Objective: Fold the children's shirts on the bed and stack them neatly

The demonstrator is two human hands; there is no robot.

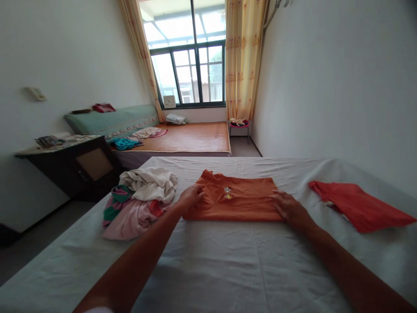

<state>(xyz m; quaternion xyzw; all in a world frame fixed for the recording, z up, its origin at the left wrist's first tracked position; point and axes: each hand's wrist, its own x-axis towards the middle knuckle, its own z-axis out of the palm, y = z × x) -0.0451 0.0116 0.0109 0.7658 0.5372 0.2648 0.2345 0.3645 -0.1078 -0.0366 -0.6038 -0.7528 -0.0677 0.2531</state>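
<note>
An orange T-shirt (241, 206), folded into a long strip with a small white and yellow print, lies across the white-covered bed in front of me. At its left end, my left hand (192, 196) is closed, its curled fingers pinching the cloth near the collar. My right hand (291, 211) rests at the opposite end, fingers stretched out over the edge of the fabric. The underside of each hand is hidden.
A crumpled pile of clothes, with a cream garment (153, 182) over a pink one (130, 219), lies left. A folded red garment (361, 204) is at right. Beyond stand a second bed (202, 137), a dark cabinet (87, 167) and a small stool (239, 124).
</note>
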